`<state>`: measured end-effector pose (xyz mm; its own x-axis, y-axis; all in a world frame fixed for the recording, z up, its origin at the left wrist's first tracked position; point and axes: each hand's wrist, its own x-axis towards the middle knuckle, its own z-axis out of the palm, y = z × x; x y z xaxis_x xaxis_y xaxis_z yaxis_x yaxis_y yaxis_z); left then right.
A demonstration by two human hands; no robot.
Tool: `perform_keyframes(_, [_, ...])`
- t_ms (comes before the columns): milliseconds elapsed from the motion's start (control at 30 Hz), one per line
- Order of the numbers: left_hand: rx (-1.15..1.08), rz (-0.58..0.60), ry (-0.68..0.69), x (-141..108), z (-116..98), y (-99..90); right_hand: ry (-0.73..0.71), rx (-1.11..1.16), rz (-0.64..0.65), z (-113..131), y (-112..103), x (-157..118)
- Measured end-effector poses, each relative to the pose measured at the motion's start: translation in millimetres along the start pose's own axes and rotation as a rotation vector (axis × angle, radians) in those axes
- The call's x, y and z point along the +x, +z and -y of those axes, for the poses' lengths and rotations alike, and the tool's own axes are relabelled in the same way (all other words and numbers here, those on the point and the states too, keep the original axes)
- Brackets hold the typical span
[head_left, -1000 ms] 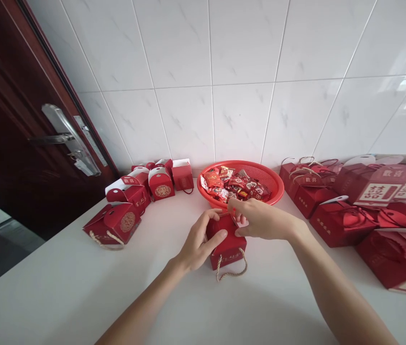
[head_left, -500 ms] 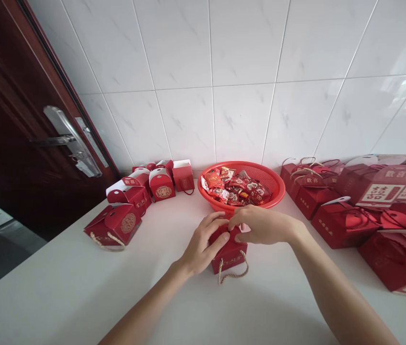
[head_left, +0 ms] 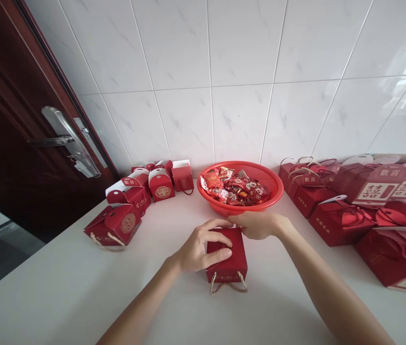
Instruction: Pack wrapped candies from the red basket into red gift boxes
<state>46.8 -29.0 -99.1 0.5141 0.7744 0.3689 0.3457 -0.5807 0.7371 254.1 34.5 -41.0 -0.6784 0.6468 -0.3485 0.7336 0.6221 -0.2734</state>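
Note:
A small red box (head_left: 237,249) with a twisted rope handle lies on the white table in front of me, its top flat and the rope toward me. My left hand (head_left: 203,247) is on the box's left side, thumb and fingers curved over the top. At the box's far right corner is my right hand (head_left: 258,224), its fingers bent and their tips partly hidden. Just behind the hands sits a red plastic basket (head_left: 224,208) filled with red wrapped sweets (head_left: 237,187).
Several red boxes (head_left: 127,223) stand at the left on the white table (head_left: 159,311), and more red boxes (head_left: 342,221) crowd the right side. Behind is a tiled wall (head_left: 244,120). A dark door (head_left: 12,124) with a metal handle is at the left.
The box has turned and its top now lies flat. My left hand has shifted slightly left and down over it, while my right hand has moved to its far corner.

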Motion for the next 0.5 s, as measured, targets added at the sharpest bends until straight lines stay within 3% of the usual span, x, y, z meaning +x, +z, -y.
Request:
perform_keyframes(167, [-0.095,0.100,-0.004,-0.6,-4.1,-5.6,-0.065,0.111,0.095,-4.2,1.1,8.4])
perform_keyframes(333, [-0.129,0.105,-0.019,-1.8,-4.9,-6.9,-0.152,0.376,0.271,-4.4,5.8,19.3])
perform_keyframes(500, [-0.108,0.110,-0.045,-2.5,-5.2,-7.4,-0.226,0.373,0.270,-8.3,13.2,30.0])
